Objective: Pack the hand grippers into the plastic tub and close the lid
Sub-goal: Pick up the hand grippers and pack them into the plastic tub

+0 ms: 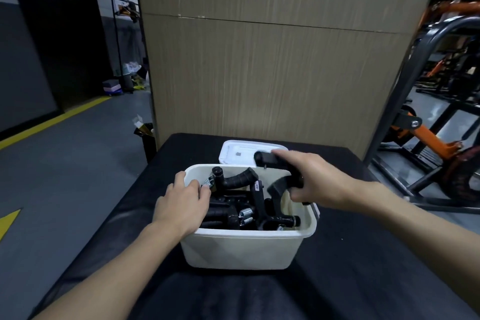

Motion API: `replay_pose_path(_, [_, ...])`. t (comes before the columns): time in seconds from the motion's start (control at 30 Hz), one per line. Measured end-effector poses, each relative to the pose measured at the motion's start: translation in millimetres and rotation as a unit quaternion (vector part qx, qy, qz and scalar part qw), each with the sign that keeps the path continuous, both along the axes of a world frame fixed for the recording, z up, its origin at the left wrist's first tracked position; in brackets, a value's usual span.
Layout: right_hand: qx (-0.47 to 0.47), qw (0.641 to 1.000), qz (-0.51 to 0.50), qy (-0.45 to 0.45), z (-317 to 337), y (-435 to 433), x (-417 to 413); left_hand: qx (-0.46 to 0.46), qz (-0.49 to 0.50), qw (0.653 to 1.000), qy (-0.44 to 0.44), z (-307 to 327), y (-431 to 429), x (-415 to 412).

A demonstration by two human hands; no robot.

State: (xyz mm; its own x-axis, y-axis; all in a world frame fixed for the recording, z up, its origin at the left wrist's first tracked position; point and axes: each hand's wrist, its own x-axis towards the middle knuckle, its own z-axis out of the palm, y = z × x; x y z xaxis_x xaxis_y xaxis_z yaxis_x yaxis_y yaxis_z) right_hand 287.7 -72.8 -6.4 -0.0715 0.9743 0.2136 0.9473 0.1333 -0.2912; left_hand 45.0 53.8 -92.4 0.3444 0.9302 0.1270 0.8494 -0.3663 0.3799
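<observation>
Fingers of right hand (pixel 315 179) clench a hand gripper (pixel 268 159) over tub (pixel 241 249); left hand (pixel 181 205) seemingly relaxed inside.

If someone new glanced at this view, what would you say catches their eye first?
Most likely the white plastic tub at the centre of the black padded bench, crammed with black hand grippers and shiny springs. Next, the right hand holding one more hand gripper above the tub's far right corner, while the left hand rests at its left rim. The white lid lies behind the tub.
</observation>
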Motion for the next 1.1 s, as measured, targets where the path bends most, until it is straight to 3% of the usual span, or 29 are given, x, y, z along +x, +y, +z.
replay_pose_path(0.2, [-0.064,0.944,0.098,-0.308,-9.1,11.3,-13.6,0.01,-0.004,1.0,-0.001,-2.0,1.6,-0.2])
replay_pose_path(0.47, [-0.003,0.897,0.171,-0.408,-33.1,27.2,-4.6,0.019,-0.003,1.0,-0.01,-2.8,1.4,-0.5])
replay_pose_path(0.6, [0.006,0.903,0.149,-0.402,-25.6,25.4,-6.9,0.022,-0.002,1.0,-0.009,-3.7,2.3,-0.1])
replay_pose_path(0.67, [-0.007,0.937,0.105,-0.333,-14.9,22.2,-9.8,0.019,-0.002,1.0,-0.009,-4.1,2.7,0.1])
replay_pose_path(0.7, [-0.008,0.963,0.079,-0.258,-10.2,20.9,-11.8,0.018,-0.002,1.0,-0.009,-4.1,2.6,-0.1])
replay_pose_path(0.77, [-0.014,0.999,0.033,-0.02,-2.7,17.3,-17.0,0.019,-0.002,1.0,-0.012,-4.2,2.4,-0.2])
replay_pose_path(0.8, [-0.022,0.993,0.014,0.113,-0.7,15.0,-20.5,0.019,-0.003,1.0,-0.014,-4.3,2.4,-0.3])
replay_pose_path(0.87, [-0.019,0.942,-0.037,0.334,1.1,11.8,-26.9,0.016,-0.005,1.0,-0.014,-4.2,2.2,-0.5])
replay_pose_path(0.97, [-0.053,0.782,-0.143,0.605,5.4,13.5,-30.4,0.014,-0.005,1.0,-0.013,-3.7,1.9,-0.5])
replay_pose_path(1.03, [-0.062,0.686,-0.186,0.701,9.2,12.1,-30.8,0.016,-0.003,1.0,-0.013,-3.8,1.7,-0.4])
replay_pose_path(1.1, [-0.069,0.644,-0.209,0.732,13.3,9.5,-31.2,0.018,-0.001,1.0,-0.014,-4.2,2.1,-0.2])
